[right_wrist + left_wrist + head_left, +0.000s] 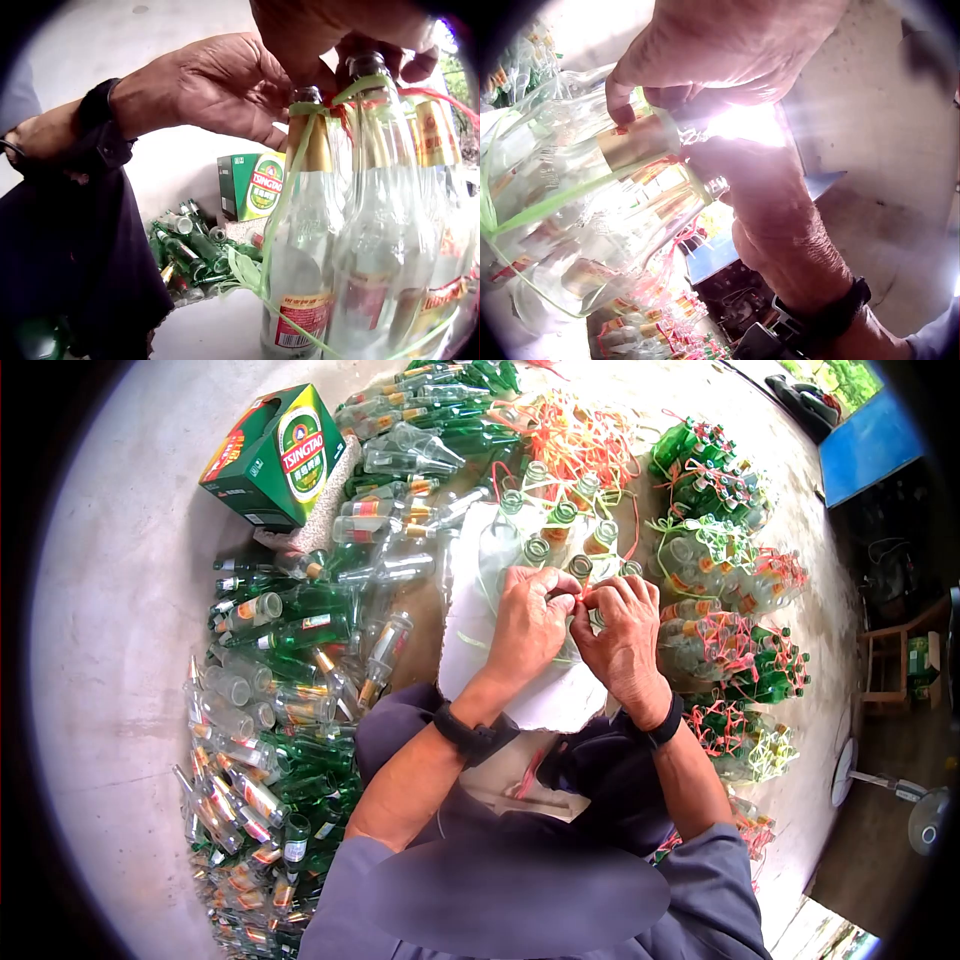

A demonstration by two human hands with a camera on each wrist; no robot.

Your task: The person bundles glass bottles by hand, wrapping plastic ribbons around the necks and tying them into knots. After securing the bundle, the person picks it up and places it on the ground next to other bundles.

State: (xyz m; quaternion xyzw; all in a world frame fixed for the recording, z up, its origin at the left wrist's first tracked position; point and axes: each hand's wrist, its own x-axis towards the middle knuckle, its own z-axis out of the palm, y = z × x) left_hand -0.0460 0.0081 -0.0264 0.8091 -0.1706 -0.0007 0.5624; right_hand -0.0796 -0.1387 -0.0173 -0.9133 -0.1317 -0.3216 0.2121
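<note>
Clear glass bottles (pixel 371 247) stand upright in a tight cluster on a white board (pixel 565 705) before the person. Light-green plastic strapping (pixel 274 225) runs around their necks and sides. My left hand (pixel 530 622) is over the near bottle necks, thumb and forefinger pinching red plastic string (pixel 446 97). Against it, the right hand (pixel 622 628) pinches the same string with bent fingers, and both hands' fingertips meet among the necks. In the right wrist view, the right hand's fingers partly cover a bottle mouth (pixel 367 64).
Loose green and clear bottles (pixel 310 630) lie heaped at left, below a green Tsingtao box (pixel 290 460). Tied bottle bundles (pixel 710 640) line the right side. A tangle of red strapping (pixel 575 435) lies beyond the board. A fan (pixel 928 822) stands far right.
</note>
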